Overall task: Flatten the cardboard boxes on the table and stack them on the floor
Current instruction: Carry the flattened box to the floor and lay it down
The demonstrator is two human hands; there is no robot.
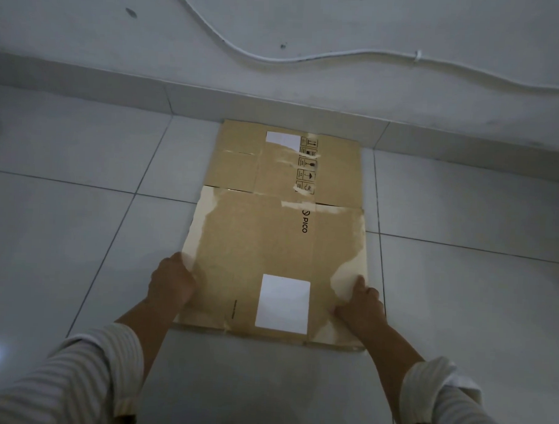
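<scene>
The tiled floor (79,222) fills most of the dim view, meeting a grey wall (280,26) at twelve o'clock, where a white cable (310,57) snakes across. At nine o'clock a round fitting is cut off by the frame edge and cannot be identified.

A flattened cardboard box (270,237) lies on the floor at centre, its far end near the skirting; whether other boards lie beneath it is hard to tell. It bears "PICO" print, handling symbols too small to read, and a white label (283,303) at six o'clock.

Both forearms reach forward from rolled striped sleeves (89,363). The left hand (172,282) grips the box's left edge, fingers curled under and hidden. The right hand (360,303) clasps the right edge, thumb on top.
</scene>
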